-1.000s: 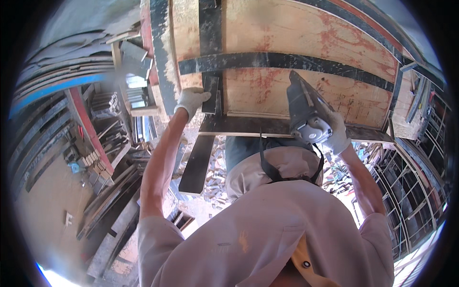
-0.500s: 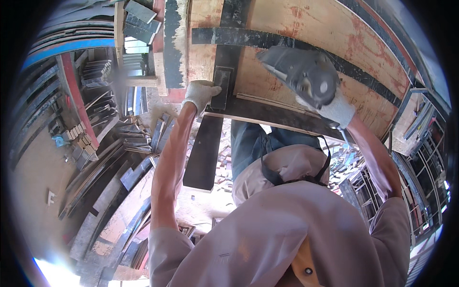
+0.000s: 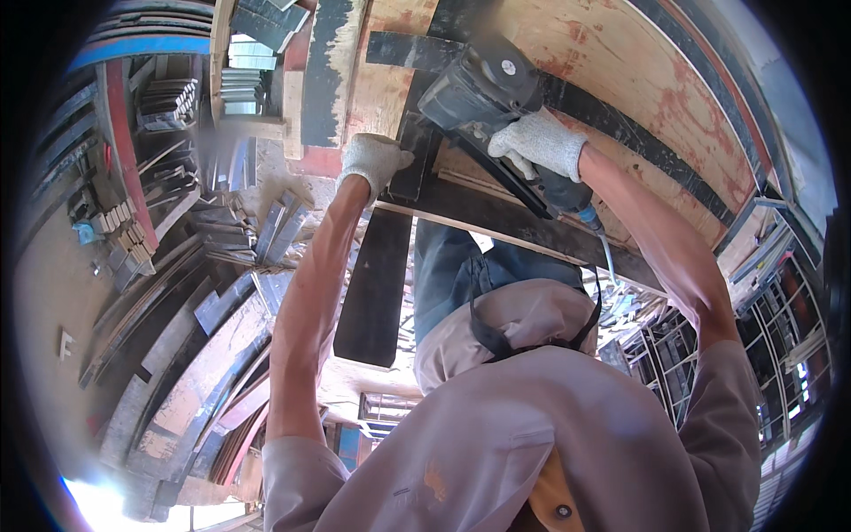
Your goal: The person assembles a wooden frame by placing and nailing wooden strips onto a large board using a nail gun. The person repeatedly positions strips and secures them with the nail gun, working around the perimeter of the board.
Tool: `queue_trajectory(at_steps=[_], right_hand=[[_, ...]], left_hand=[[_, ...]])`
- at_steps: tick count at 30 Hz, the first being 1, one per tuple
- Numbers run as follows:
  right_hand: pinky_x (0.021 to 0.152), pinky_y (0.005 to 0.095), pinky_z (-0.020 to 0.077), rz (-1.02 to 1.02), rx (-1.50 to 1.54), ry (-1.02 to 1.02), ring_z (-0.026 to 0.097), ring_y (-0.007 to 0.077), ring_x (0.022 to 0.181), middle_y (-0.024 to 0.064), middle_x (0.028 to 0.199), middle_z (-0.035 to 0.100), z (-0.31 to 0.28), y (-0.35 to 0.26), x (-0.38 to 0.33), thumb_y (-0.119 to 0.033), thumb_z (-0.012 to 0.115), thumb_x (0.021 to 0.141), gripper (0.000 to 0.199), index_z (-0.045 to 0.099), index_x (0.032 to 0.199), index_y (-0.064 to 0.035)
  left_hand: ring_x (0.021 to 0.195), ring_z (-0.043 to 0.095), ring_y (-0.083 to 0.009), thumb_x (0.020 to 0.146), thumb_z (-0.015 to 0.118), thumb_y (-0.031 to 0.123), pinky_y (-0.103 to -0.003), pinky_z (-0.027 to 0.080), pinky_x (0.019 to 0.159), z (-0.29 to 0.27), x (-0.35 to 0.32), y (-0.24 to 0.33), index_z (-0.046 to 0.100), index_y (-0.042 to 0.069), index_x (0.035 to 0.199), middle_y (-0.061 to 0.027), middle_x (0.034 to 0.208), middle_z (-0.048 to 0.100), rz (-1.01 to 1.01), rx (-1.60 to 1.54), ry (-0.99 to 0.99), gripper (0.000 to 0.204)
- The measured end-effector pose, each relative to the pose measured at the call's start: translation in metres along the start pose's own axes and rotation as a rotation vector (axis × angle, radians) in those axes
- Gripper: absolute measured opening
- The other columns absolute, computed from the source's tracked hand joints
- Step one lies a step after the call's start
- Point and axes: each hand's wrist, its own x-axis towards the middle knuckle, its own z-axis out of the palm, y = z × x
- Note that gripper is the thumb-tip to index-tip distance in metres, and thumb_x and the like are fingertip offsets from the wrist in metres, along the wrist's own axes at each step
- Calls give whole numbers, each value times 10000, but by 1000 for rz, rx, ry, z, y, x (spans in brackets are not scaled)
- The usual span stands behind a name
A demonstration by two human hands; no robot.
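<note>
My left hand point(image 3: 372, 165), in a white knit glove, closes on the edge of a short black block point(image 3: 410, 166). The block lies over the joint of the dark strips on a plywood panel point(image 3: 585, 44). Gloved too, my right hand point(image 3: 542, 144) grips the handle of a black nail gun point(image 3: 489, 82). Its nose end is just above the block's upper part; whether they touch I cannot tell. An air hose with a blue fitting point(image 3: 587, 215) runs from the handle. Below my left hand a long black board point(image 3: 372, 288) juts toward me from under the panel.
Stacked boards and offcuts point(image 3: 191, 355) crowd the left side. A red post point(image 3: 128, 160) stands there beside a blue-edged stack point(image 3: 151, 51). Metal racking point(image 3: 762, 328) is on the right. Scrap pieces point(image 3: 634, 306) litter the ground beneath the panel.
My right hand has swung the nail gun left and toward the block, turning it so its body lies over the dark strips. My left hand stays at the block.
</note>
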Motion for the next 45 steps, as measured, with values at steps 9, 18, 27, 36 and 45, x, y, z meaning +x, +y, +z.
queue_trajectory(at_steps=[9, 18, 27, 36, 45], right_hand=[[606, 272, 482, -57, -153, -22, 627, 99, 522, 55, 567, 671, -8, 8, 3, -211, 595, 958, 216, 745, 969, -56], [594, 255, 470, 97, -78, 17, 599, 91, 495, 48, 527, 647, -8, -2, 0, -206, 615, 930, 227, 755, 998, -42], [459, 316, 452, -61, 60, -25, 529, 153, 405, 50, 502, 553, -10, -6, 12, -119, 638, 844, 120, 664, 842, -2], [560, 295, 487, -37, -41, 34, 569, 149, 434, 63, 505, 604, -18, -2, -12, -149, 672, 860, 148, 725, 840, -12], [471, 334, 452, 152, 133, -102, 585, 148, 466, 81, 534, 615, 2, -34, -48, -164, 700, 880, 208, 739, 762, 4]], left_hand=[[851, 740, -312, 843, 712, 449, -401, 572, 807, 6, -1, -2, 789, 56, 926, -139, 867, 762, 2, 23, 13, 408], [884, 737, -321, 891, 645, 481, -418, 568, 813, 1, 0, 2, 793, 77, 950, -137, 894, 764, 122, 301, -35, 434], [920, 742, -314, 821, 746, 469, -403, 569, 845, 9, -1, -5, 801, 88, 972, -148, 954, 769, 4, 56, 36, 413], [958, 751, -274, 779, 824, 356, -353, 573, 882, 11, -43, -10, 750, 13, 1154, -182, 999, 775, -36, -468, 359, 514], [912, 706, -295, 1094, 232, 591, -477, 546, 966, 40, -230, 34, 681, 8, 957, -174, 880, 713, 754, -1357, 940, 748]])
